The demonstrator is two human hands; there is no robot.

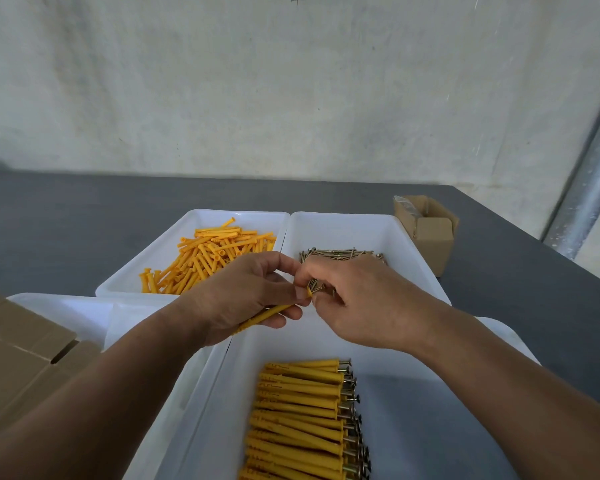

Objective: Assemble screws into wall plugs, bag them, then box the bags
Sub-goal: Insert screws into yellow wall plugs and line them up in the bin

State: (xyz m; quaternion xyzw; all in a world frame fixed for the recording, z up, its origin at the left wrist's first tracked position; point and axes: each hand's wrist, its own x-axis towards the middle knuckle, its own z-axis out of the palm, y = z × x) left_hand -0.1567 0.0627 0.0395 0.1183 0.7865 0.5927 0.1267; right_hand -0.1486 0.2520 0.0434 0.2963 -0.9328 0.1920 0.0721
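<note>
My left hand grips a wall plug, mouth slanting toward my right hand; that one pinches screws, seemingly several, right at the mouth.

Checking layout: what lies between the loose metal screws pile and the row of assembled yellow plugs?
Head view: the right hand, holding a few metal screws, and bare floor of the near white plastic tray.

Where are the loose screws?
In the head view the loose screws lie in the far white tray on the right, just beyond the right hand, with the yellow wall plugs to its left and a small cardboard box to its right.
</note>
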